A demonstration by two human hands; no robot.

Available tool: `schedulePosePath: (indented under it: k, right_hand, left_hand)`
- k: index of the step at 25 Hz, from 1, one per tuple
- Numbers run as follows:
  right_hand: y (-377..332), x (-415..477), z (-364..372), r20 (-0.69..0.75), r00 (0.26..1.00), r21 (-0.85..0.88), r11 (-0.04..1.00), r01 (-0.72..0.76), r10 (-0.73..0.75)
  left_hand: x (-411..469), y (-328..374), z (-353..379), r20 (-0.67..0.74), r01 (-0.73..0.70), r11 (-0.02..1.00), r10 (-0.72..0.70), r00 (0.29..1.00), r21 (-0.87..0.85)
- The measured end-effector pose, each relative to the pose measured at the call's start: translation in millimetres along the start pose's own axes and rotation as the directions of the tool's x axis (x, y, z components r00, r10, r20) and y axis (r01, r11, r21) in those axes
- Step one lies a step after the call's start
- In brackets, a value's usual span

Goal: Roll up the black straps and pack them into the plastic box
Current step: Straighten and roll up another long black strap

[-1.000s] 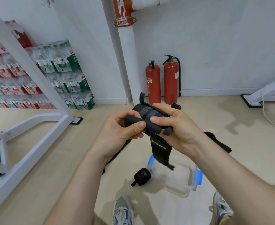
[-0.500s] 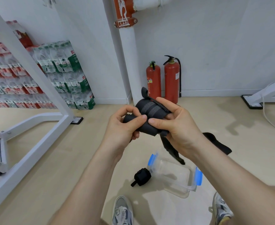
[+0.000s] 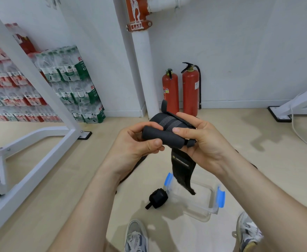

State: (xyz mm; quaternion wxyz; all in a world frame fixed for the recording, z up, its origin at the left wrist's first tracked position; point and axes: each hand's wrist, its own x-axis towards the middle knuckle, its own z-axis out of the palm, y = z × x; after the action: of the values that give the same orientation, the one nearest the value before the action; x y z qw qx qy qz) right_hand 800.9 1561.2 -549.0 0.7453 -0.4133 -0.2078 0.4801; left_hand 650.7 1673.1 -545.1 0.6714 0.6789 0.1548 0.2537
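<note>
1. The black strap [image 3: 169, 130] is held in the air at chest height between both hands, above the floor and well above the plastic box [image 3: 197, 202]. It is wound into a thick roll, with a smooth dark end lying across the front and a grey-striped band behind it.

2. Against half a second ago, the roll has been turned on: the loose tail [image 3: 182, 171], then narrow and twisted, now hangs flat and broad with its printed label facing up, its tip dangling over the box. A second ago it hung in much the same way, so the tail is not clearly shorter; I judge the rolling as under way and unfinished.

3. The left hand [image 3: 136, 148] is closed around the left end of the roll, thumb pressed on the front and the fingers [image 3: 130, 129] curled behind.

4. The right hand [image 3: 203, 142] is closed on the right end, thumb laid across the top of the roll, the other fingers wrapped beneath and partly hidden.

5. A finished rolled strap [image 3: 158, 198] lies on the floor, touching or just beside the box's left side. The box itself looks to hold nothing yet, so packing has not begun.

6. Another black strap [image 3: 130, 170] lies on the floor under the left wrist.
</note>
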Motion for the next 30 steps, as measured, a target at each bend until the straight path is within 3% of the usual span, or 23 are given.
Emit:
schedulePosePath:
  k: [8,13,19,26,28,30]
  right_hand:
    - [2.6,0.7,-2.3,0.003,0.999,-0.031,0.999,0.042,-0.042]
    - [9.8,5.8,-6.6,0.007,0.999,-0.034,0.999,-0.031,0.031]
    - [8.7,5.5,-7.5,0.007,1.000,-0.093,0.996,-0.005,0.006]
    - [10.5,-0.2,-0.7,0.019,0.996,-0.332,0.939,0.090,-0.089]
    - [9.9,0.2,-1.0,0.006,0.997,-0.343,0.937,0.068,-0.071]
    - [6.5,0.1,-2.0,0.020,1.000,-0.293,0.956,0.029,-0.024]
  left_hand:
    - [4.9,-6.7,7.5,-0.110,0.003,1.000,-0.003,0.994,0.002]
    - [5.7,-5.6,12.1,-0.164,0.006,0.999,-0.011,0.986,-0.032]
    - [5.8,-2.9,11.5,-0.212,0.037,0.997,-0.022,0.977,0.066]
    - [7.0,-6.5,21.0,-0.370,0.031,0.993,0.015,0.929,0.118]
    - [6.8,-8.0,17.2,-0.338,0.073,0.989,-0.025,0.941,0.130]
    - [3.9,-6.5,3.6,-0.155,0.103,0.993,-0.092,0.984,0.065]
